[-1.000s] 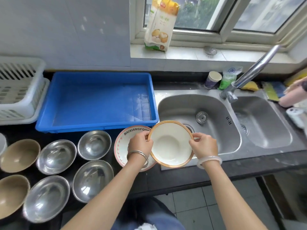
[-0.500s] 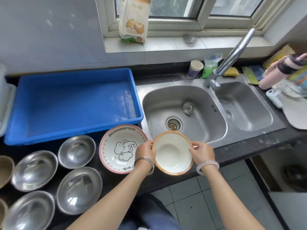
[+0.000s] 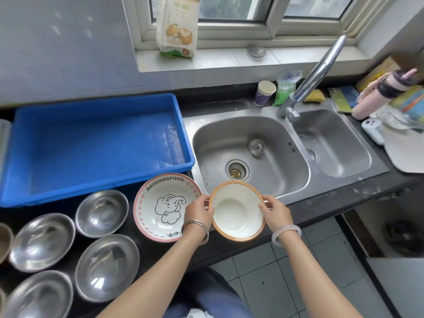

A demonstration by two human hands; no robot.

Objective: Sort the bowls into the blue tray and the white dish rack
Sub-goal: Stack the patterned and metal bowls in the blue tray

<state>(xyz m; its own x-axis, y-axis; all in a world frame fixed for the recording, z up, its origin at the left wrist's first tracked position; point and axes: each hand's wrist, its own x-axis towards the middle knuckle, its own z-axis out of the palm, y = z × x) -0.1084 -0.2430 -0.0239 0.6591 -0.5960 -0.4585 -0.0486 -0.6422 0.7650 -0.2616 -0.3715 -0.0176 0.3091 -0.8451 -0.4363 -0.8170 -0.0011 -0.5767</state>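
Both hands grip one bowl: left hand curls over the left rim and right hand pinches the right rim of the orange-rimmed white bowl. The bowl is mouth up, above the counter's front edge, just in front of the sink. Open room lies ahead over the left basin. The elephant bowl sits just left, partly behind the left hand. The blue tray is behind it, its whole floor in view. Four steel bowls cluster at left on the dark counter. A loose strainer lies in the basin. Tiled floor shows below.
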